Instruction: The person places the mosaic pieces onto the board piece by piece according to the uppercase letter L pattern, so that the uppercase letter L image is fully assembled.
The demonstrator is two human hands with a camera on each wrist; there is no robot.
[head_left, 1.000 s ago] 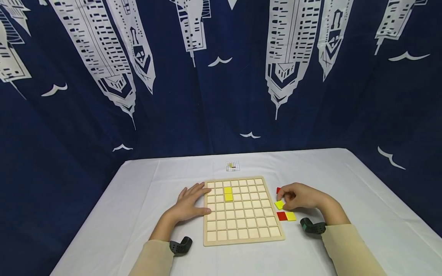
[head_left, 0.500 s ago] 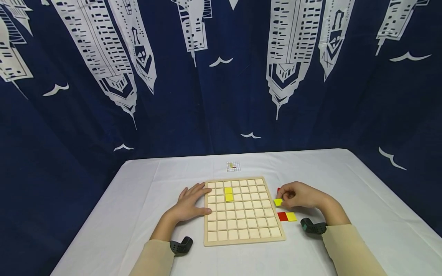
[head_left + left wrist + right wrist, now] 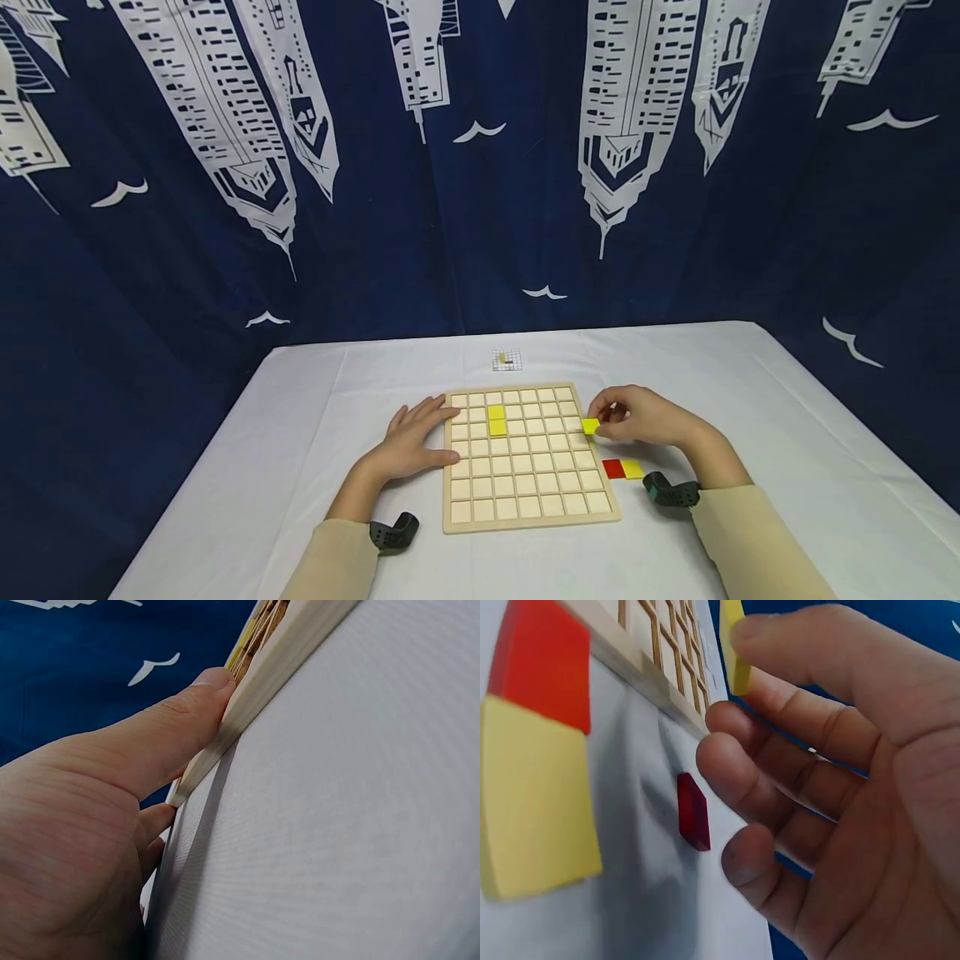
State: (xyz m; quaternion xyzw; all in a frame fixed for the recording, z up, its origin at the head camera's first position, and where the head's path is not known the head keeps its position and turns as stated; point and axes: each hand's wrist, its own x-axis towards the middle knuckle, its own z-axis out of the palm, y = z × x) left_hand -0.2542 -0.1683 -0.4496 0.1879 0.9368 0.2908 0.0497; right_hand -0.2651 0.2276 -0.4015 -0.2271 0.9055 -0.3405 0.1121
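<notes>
Yellow tile (image 3: pixel 590 426) pinched at right rim of wooden board (image 3: pixel 528 526); slip or bad seating are the main risks

Right hand (image 3: pixel 637 412): thumb and finger clamped on one side of the tile, most of it sticking out toward the board. Right wrist view shows it up off the white cloth (image 3: pixel 795 467); head view has it overlapping the rim. Can't tell if it touches.

Left hand (image 3: pixel 412 442): not clamped. Thumb and index spread apart, tips on the left rim.

Two seated yellow tiles (image 3: pixel 497 427) sit one below the other in the third column. Beside the right rim, bright red tile (image 3: pixel 612 469) and loose yellow tile (image 3: pixel 633 470) lie edge to edge. Dark red tile (image 3: pixel 694 814) lies alone under the curled fingers, hidden in head view. Printed card (image 3: pixel 506 360) beyond the board, marks too small to read.

What could go wrong, my judgement:
- Tile twists or drops: thin piece, held at one side only.
- Tile snags the rim or a divider if carried too low.
- Tile seats crooked if let go at an angle; cells look close-fitting.
- Wrong cell by one: grid is uniform, easy to miscount.
- Board skids if bumped, left fingertips being the only visible restraint.
- Right wrist brushes the loose yellow tile, being just beside it.
</notes>
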